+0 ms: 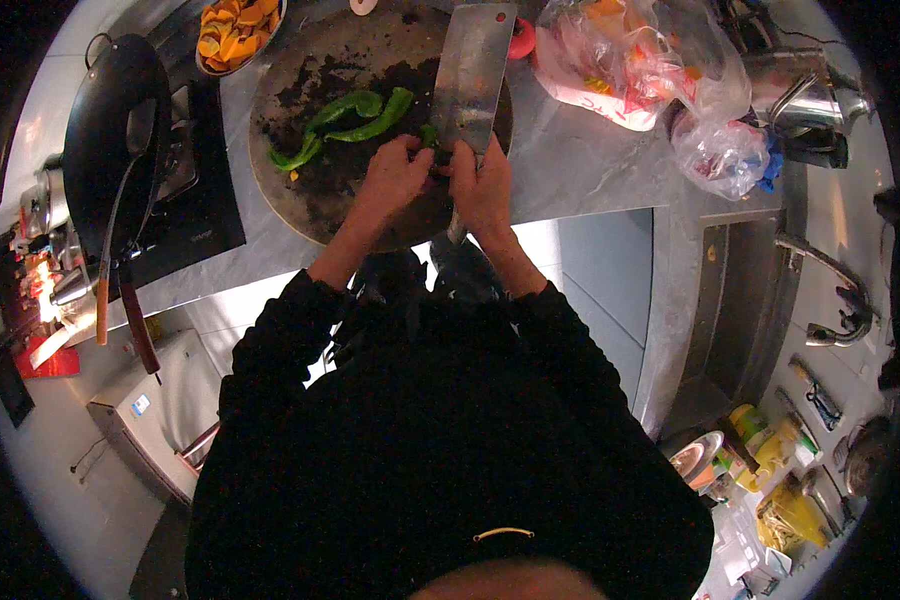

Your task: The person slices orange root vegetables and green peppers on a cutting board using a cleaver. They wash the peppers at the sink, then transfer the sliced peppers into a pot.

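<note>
My right hand (484, 184) is closed on the handle of a broad metal cleaver (474, 64), whose blade points away from me over the right side of a round, dark-stained cutting board (322, 202). Close to the blade, my left hand (397, 178) has its fingers curled in. A small piece of green pepper (429, 135) shows at its fingertips; the rest of that piece is hidden. Long green peppers (367, 124), wrinkled and curved, lie on the board left of the cleaver. Beside their lower end is a tiny yellow scrap (294, 175).
A bowl of orange slices (236, 34) stands behind the board. To the left, a wok (112, 142) with a spatula (116, 217) rests on the black cooktop (221, 202). Plastic bags (637, 60), a red round item (522, 39) and a metal kettle (802, 94) are right, above the sink (735, 300).
</note>
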Demonstrator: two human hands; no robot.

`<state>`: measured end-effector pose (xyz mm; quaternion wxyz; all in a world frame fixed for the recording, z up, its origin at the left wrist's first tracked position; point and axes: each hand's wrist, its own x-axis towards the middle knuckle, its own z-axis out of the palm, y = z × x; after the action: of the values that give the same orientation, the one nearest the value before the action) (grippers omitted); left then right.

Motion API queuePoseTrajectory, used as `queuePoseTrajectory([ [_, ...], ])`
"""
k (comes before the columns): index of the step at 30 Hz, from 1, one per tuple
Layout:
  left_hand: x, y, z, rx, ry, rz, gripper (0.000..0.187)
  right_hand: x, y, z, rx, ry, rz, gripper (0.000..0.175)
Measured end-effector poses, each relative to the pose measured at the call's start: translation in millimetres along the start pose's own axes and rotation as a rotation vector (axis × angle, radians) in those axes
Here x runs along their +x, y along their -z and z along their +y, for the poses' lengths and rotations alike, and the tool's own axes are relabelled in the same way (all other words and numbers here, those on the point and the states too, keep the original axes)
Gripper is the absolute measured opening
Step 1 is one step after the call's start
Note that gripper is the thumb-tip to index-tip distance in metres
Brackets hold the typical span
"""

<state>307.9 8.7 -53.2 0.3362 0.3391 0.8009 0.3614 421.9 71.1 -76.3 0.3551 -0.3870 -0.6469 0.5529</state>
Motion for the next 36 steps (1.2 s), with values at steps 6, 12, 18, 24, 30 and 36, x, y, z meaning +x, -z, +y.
queuePoseTrajectory([
  [6, -1.1, -0.2, -3.5, 0.087, -0.059, 0.062, 0.028, -5.3, 1.6, -3.5, 0.179, -0.206, 0.007, 0.014],
  [12, 6.0, -10.0, -11.8, 0.375, -0.11, 0.147, 0.017, -5.5, 2.8, -6.9, 0.24, -0.193, 0.037, 0.011],
  [18, 8.1, -9.4, -21.7, 0.705, -0.327, 0.063, 0.016, -3.3, 8.9, -12.1, 0.339, -0.291, -0.012, 0.012],
  [24, -0.4, -12.7, -9.6, 0.548, -0.136, 0.121, 0.018, 2.0, 11.3, -7.4, 0.189, -0.347, -0.121, 0.018],
  [30, -6.5, 6.5, 5.9, 0.644, -0.26, 0.016, 0.022, 7.0, 10.8, 5.1, -0.042, -0.005, -0.118, 0.021],
  [36, -11.0, 33.3, 5.2, 0.781, -0.269, -0.081, 0.019, 12.2, 13.9, 6.7, -0.036, -0.071, -0.165, 0.025],
])
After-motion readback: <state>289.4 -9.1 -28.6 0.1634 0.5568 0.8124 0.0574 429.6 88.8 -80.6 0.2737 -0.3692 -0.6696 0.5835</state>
